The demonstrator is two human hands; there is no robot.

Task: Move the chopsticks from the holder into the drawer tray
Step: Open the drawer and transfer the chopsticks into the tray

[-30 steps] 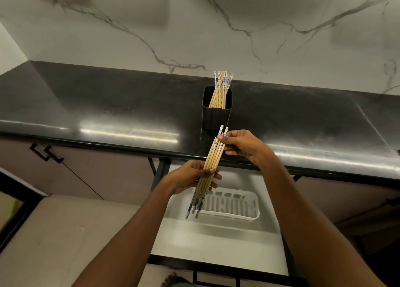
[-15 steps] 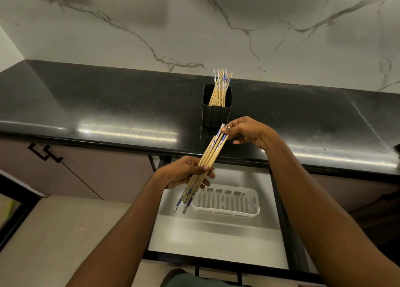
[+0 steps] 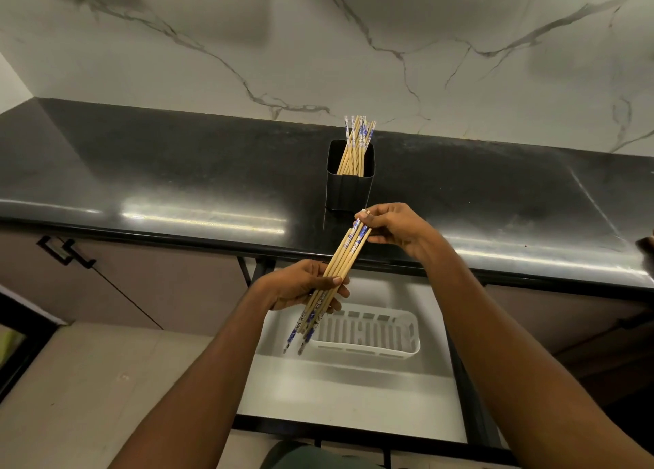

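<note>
A bundle of chopsticks, pale wood with blue-and-white patterned ends, was held slanted above the white drawer tray. Its middle was gripped by the left hand; its upper end was pinched by the right hand. More stood in the black holder.

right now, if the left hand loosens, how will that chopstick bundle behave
The chopstick bundle looks stiff and light: thin, straight wooden sticks. Likely smooth, so some may slide out; their lower ends sit uneven below the left hand. Loose ones might roll.
</note>
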